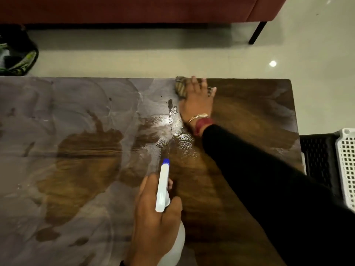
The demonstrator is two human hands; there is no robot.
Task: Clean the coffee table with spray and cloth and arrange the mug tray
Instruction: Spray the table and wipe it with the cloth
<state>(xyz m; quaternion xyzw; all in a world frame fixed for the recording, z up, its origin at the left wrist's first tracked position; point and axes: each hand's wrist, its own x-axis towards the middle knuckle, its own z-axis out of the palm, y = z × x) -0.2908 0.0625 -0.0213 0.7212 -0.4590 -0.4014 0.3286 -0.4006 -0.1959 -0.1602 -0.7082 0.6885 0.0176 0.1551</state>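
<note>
Left half of frame: coffee table (57, 112), grey smeared film over brown wood. Lower centre: left hand (155, 217), fingers curled round the neck of a white spray bottle (163, 185), blue nozzle pointing up-frame at a wet patch (169, 121). Upper centre, at the table's far edge: right hand (196, 100), fingers spread flat, pressing a striped cloth (180, 87) to the wood. Right edge: white lattice basket (347, 166) beside the table.

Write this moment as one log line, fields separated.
left hand: holds spray bottle | right hand: presses cloth at coffee table far edge
</note>
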